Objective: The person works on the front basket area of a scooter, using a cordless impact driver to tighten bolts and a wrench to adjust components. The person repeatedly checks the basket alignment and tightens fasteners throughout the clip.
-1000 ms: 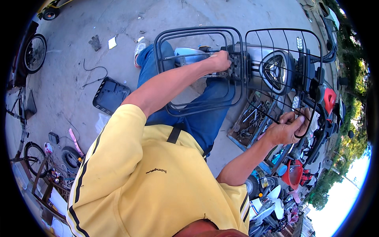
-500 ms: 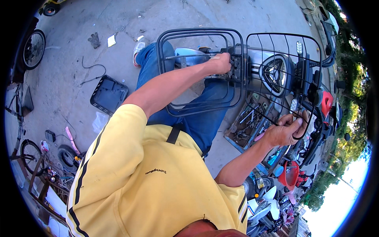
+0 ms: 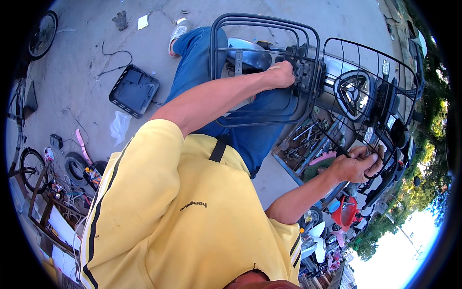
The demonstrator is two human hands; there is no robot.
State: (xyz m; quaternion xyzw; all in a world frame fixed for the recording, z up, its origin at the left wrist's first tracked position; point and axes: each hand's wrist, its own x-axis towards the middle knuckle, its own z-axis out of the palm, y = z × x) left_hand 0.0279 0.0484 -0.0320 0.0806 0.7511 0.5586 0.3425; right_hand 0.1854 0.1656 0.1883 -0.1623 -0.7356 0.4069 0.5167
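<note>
My left hand [image 3: 281,73] is closed inside a black tubular rack [image 3: 263,19], beside the bracket [image 3: 302,72] at the front of a silver scooter [image 3: 328,65]; what its fingers hold is hidden. My right hand [image 3: 362,165] grips the lower right edge of a black wire basket [image 3: 369,49], which lies over the scooter's round headlamp [image 3: 354,95]. The rack frames my left forearm and sits over my jeans-clad legs. Part of a silver, rounded body panel [image 3: 249,56] shows through the rack's upper part.
A metal tray of tools [image 3: 299,139] lies below the scooter. A black plastic crate [image 3: 134,91], clear bag [image 3: 120,126] and cables lie at left, with a tyre [image 3: 75,169] and bicycle wheels [image 3: 32,171]. A red basin [image 3: 344,211] and vehicles crowd the lower right; trees line the right edge.
The rack, basket and scooter now appear farther right, and the rack higher. Both my hands have shifted right with them, my left slightly upward, my right slightly downward.
</note>
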